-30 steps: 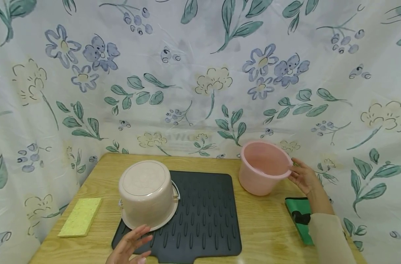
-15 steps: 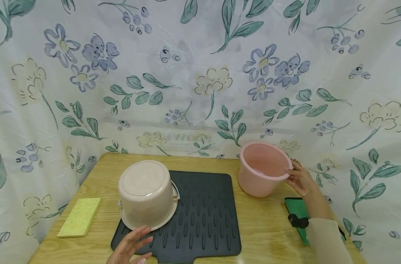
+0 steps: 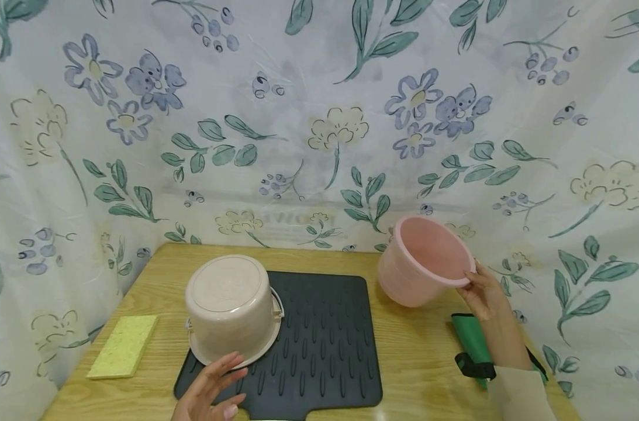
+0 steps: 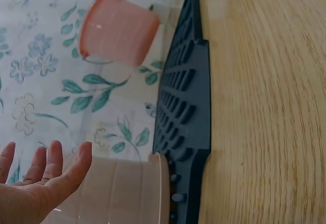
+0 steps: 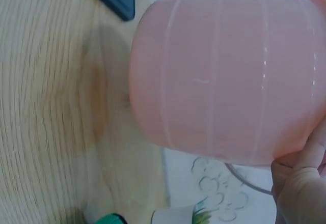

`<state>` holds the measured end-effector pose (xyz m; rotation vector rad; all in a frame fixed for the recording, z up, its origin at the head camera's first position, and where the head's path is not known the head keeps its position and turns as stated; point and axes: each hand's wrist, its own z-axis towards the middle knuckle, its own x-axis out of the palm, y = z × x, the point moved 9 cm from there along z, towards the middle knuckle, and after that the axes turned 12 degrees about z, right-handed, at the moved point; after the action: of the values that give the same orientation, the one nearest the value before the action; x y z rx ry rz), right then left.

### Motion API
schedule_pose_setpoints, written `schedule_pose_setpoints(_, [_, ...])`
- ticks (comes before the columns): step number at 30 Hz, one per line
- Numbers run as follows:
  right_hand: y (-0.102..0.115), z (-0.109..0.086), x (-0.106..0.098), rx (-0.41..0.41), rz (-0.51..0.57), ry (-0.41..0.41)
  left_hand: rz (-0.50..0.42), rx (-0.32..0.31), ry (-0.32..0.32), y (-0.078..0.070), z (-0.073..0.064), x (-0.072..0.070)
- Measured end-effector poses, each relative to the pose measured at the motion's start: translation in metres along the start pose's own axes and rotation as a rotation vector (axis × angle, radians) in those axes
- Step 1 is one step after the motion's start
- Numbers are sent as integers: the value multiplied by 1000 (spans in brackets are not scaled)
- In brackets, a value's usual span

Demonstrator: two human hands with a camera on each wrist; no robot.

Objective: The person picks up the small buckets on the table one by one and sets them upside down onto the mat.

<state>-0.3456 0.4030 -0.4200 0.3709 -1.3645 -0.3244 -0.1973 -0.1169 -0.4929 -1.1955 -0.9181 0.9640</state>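
By the right hand [image 3: 484, 295], the pink bucket [image 3: 410, 272] is grasped at its rim and held tilted near the tabletop's [image 3: 421, 368] back right corner. The left hand [image 3: 209, 389] is kept unclenched near the upturned beige bucket [image 3: 230, 318], set on the dark mat [image 3: 332, 327]. Faint lettering [image 3: 298, 218] on the floral curtain [image 3: 277, 58] cannot be fully read.

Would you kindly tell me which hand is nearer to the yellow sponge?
Left: the left hand is right of the sponge; the right hand is farther right, its grip on the pink bucket.
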Motion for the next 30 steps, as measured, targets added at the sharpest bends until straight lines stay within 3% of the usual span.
schedule_pose_setpoints(6, [-9, -7, 17, 35, 126, 99, 49, -2, -40, -8, 2, 5])
schedule_pose_setpoints(13, [-27, -20, 44, 121, 237, 296, 143, -59, -135, -21, 9, 12])
schedule_pose_setpoints(21, [-43, -33, 55, 130, 248, 283, 173, -55, -130, -34, 13, 23])
schedule_pose_setpoints(30, [-56, -48, 69, 165, 308, 357, 168, -6, -105, -43, 18, 32])
